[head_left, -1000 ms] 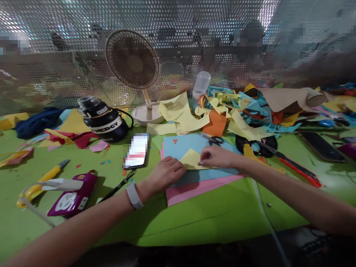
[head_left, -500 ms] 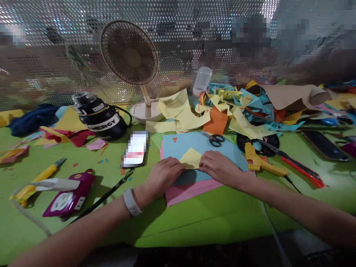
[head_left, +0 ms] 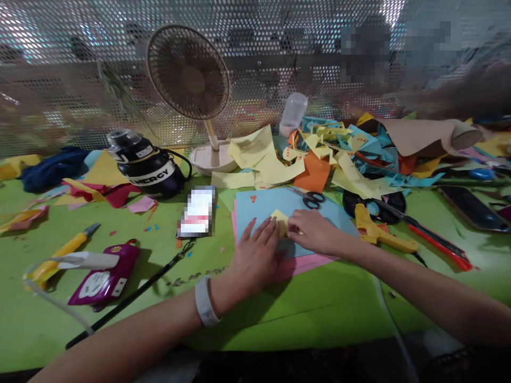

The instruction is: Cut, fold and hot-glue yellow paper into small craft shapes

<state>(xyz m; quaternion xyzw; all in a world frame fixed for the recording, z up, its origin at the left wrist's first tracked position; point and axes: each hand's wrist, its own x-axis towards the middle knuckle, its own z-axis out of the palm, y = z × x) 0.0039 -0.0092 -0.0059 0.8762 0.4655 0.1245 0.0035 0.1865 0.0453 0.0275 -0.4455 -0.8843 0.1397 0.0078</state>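
Yellow paper [head_left: 280, 217] — black bottle [head_left: 148, 166] and clear container [head_left: 294, 110] beyond — contents unclear

A small yellow paper [head_left: 281, 221] is held down by the left hand [head_left: 257, 255], with its right edge pinched by the right hand [head_left: 310, 230]. It is backed by a blue sheet [head_left: 261, 205], under which pink paper [head_left: 305, 264] is partly covered. The scissors [head_left: 312, 199] are laid on the blue sheet. On the green table [head_left: 255, 322], a yellow glue gun [head_left: 379, 234] is placed near a red-handled tool [head_left: 439, 246].
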